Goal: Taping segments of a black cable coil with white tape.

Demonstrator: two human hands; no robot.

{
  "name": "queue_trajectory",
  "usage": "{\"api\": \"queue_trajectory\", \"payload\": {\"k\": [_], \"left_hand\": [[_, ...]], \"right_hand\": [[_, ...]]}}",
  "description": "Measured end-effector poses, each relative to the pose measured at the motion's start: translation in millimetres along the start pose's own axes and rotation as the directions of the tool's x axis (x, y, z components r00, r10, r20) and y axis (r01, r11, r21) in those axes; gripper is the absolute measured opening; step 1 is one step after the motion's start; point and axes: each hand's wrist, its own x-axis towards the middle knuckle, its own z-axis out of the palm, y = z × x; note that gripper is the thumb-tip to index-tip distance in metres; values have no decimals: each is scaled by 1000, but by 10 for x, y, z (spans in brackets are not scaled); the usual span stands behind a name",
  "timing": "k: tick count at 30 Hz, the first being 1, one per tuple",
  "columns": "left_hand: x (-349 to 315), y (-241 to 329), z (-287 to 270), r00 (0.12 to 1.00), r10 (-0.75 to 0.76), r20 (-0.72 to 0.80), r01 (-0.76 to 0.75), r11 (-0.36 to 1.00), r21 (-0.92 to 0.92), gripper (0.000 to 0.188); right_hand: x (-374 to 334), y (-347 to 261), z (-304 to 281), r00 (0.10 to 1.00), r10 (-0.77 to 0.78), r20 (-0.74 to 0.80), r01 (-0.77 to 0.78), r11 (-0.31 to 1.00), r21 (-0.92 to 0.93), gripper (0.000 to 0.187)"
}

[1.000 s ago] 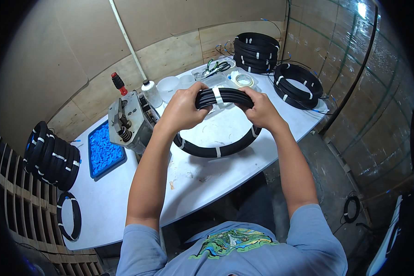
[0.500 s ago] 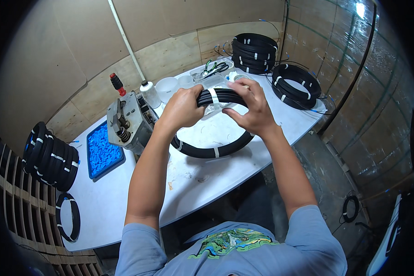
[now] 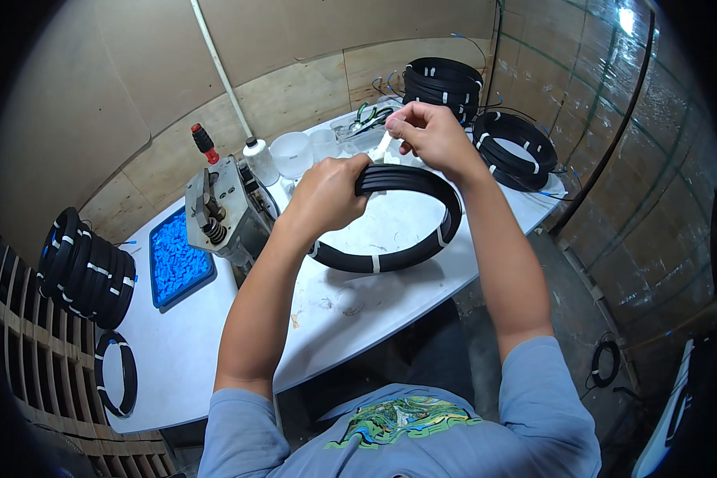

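Observation:
My left hand (image 3: 329, 193) grips the far left part of a coil of black cable (image 3: 413, 180), tilted up over the table. Short white bands go round the coil's near and right sides. Above its far side, my right hand (image 3: 436, 142) is closed in a pinch on a white tape strip (image 3: 385, 146), which hangs from the fingertips. Whether the strip's lower end touches the coil is hard to tell.
A metal bench machine (image 3: 227, 209) stands left, beside a blue tray (image 3: 185, 296) of small blue pieces. Stacked black coils (image 3: 444, 78) sit at the far right, others (image 3: 88, 271) at the left. Behind are a white bottle (image 3: 260, 162), round tubs (image 3: 291, 154) and scissors (image 3: 381, 118).
My right hand has left the coil and moved up and away, now pinching a white strip. The white band between my hands no longer shows on the coil, which my left hand keeps holding.

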Motion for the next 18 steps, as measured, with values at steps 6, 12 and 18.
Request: {"api": "queue_trajectory", "payload": {"k": [6,12,18], "left_hand": [[-136,-36,35,996,72,-52,-71,997,15,26],[-215,-67,27,983,147,-106,-152,988,-38,29],[-203,-142,10,989,59,-135,-65,997,-39,28]], "right_hand": [[155,134,-38,914,297,278,-271,954,-126,14],[245,625,-251,942,331,-59,-336,934,-118,14],[-70,1473,-494,990,-3,-140,-71,851,-520,17]]}}
